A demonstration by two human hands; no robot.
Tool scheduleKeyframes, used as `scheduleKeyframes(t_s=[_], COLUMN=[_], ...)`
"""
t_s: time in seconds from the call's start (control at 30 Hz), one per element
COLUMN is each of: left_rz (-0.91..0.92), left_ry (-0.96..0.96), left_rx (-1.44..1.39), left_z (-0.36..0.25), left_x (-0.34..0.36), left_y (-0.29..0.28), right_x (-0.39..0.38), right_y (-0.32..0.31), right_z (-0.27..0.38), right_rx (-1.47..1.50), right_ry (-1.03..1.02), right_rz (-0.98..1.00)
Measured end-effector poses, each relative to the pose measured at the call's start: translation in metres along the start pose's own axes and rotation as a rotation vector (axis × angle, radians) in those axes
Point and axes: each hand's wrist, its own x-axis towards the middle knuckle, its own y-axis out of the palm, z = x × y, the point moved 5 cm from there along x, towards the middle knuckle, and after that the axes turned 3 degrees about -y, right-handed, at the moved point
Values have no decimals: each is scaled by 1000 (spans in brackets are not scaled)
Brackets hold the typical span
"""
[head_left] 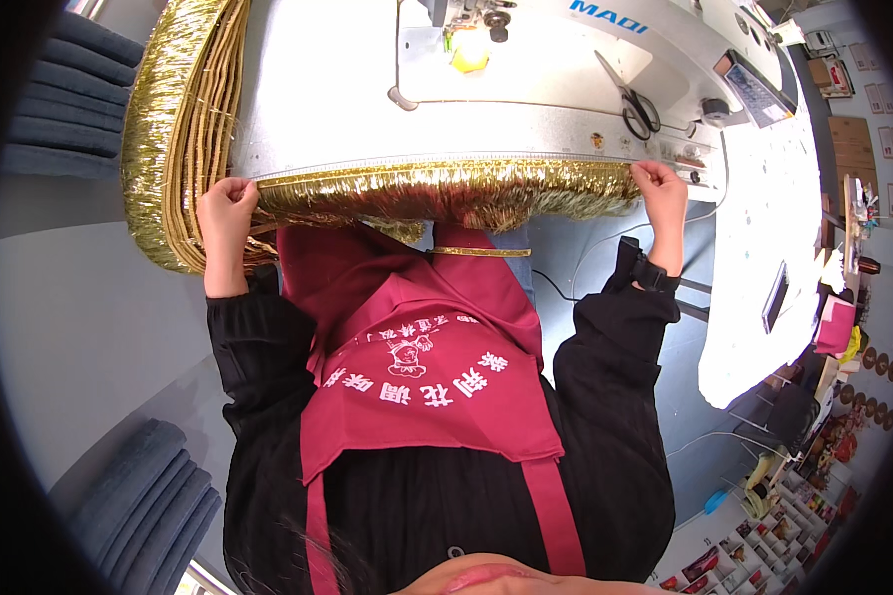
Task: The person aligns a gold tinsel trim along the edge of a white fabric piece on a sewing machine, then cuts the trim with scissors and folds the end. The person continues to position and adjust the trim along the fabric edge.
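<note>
My left hand [230, 208] pinches the left end of a long gold tinsel fringe strip [427, 183] stretched along the front edge of the sewing table [318, 104], beside a finely marked scale. My right hand [662, 203] pinches the same strip at its right end. Its shiny strands hang below the edge over my maroon apron [417, 327]. Left of my left hand, a thick folded stack of gold fringe [154, 129] curves down over the table's corner. A thin gold band [478, 252] lies loose below the strip.
The sewing machine [655, 50] spans the back, with a small yellow piece [469, 59] near its needle and black scissors [635, 109] on the bed. A white table [739, 337] stands right, a black chair [792, 412] beyond it. Dark blue cushion stacks [74, 89] are at left.
</note>
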Motion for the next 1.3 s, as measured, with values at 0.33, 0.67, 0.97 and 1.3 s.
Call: scheduleKeyframes(t_s=[0.33, 0.67, 0.97, 1.3], left_rz=[19, -35, -28, -19], left_ry=[-11, 22, 15, -4], left_rx=[-19, -34, -63, -54], left_z=[2, 9, 5, 4], left_x=[1, 0, -2, -3], left_y=[1, 4, 3, 5], right_x=[7, 2, -6, 5], right_y=[6, 9, 3, 9], right_z=[-1, 25, 19, 0], right_rx=[-33, -237, -221, -206], right_ry=[34, -96, -66, -13], right_rz=[24, -19, -32, -27])
